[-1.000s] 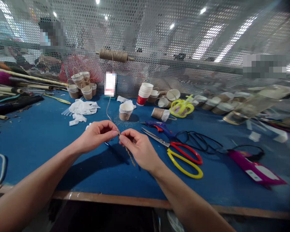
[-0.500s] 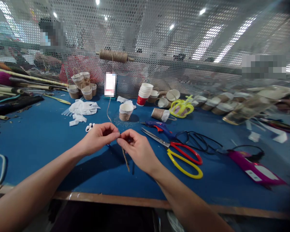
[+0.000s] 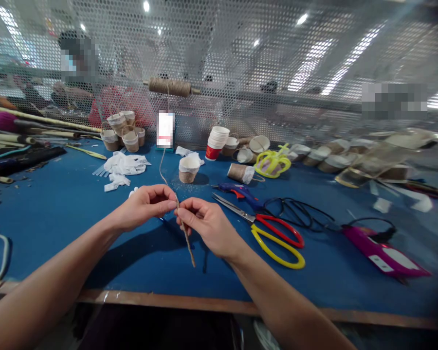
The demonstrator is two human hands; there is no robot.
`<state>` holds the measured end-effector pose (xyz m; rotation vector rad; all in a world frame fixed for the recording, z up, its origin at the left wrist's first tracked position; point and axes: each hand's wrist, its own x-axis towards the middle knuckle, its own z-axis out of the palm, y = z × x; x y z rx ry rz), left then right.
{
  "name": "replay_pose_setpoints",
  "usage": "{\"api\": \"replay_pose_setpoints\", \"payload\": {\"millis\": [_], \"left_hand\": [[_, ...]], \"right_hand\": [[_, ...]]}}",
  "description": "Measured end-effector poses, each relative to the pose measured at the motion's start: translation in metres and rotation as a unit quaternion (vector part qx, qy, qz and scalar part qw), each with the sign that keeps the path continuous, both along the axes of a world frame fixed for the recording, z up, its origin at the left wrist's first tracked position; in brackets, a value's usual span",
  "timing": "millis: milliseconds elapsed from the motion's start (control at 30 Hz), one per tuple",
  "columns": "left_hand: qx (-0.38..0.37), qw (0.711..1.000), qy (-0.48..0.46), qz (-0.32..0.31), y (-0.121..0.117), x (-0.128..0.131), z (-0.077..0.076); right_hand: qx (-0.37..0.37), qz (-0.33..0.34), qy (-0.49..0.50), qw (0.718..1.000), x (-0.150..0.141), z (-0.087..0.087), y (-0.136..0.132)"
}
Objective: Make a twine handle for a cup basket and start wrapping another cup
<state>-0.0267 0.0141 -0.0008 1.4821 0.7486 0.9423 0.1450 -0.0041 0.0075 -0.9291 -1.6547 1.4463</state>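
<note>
Above the blue table, the loose tail of twine is hanging between 5 and 6 o'clock, its long axis pointing mostly toward the table's front edge. The right hand is pinching it narrowly and is being nearer to the loose end; the left hand is pinching it just beyond. The twine is looking brown and rough, thicker in the tail; whether it is being doubled, one cannot tell. From both hands, scissors are lying at 3 o'clock, one cup is standing between 12 and 1, and beyond, at 12, the roll is feeding the twine.
</note>
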Motion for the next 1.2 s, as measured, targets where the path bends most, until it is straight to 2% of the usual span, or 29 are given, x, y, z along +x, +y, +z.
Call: {"api": "replay_pose_setpoints", "payload": {"millis": [100, 333, 533, 667, 867, 933, 1000, 1133, 1200], "left_hand": [[-0.008, 1.000, 0.002, 0.000, 0.000, 0.000, -0.001], [0.041, 0.996, 0.085, 0.006, -0.002, 0.003, 0.002], [0.064, 0.989, 0.125, 0.045, -0.004, 0.008, 0.008], [0.057, 0.987, 0.147, 0.032, -0.009, 0.013, 0.014], [0.085, 0.967, 0.238, 0.030, -0.010, 0.015, 0.021], [0.127, 0.952, 0.272, 0.058, -0.008, 0.014, 0.020], [0.198, 0.925, 0.302, 0.121, -0.008, 0.013, 0.017], [0.287, 0.843, 0.381, 0.250, -0.014, 0.013, 0.014], [0.299, 0.809, 0.420, 0.282, -0.018, 0.014, 0.015]], "right_hand": [[0.002, 0.000, 0.004, 1.000, -0.001, -0.002, 0.000], [0.036, -0.073, -0.004, 0.997, -0.001, -0.002, 0.004], [0.024, -0.065, 0.001, 0.998, -0.001, 0.000, 0.004], [0.013, -0.055, 0.008, 0.998, 0.002, 0.004, 0.003], [0.001, -0.025, 0.013, 1.000, 0.006, 0.004, 0.004], [-0.001, -0.029, 0.019, 0.999, 0.006, 0.003, 0.005], [-0.005, -0.037, 0.030, 0.999, 0.006, 0.001, 0.007], [-0.013, -0.050, 0.051, 0.997, 0.004, -0.002, 0.010], [-0.011, -0.056, 0.057, 0.997, 0.004, -0.003, 0.011]]}}
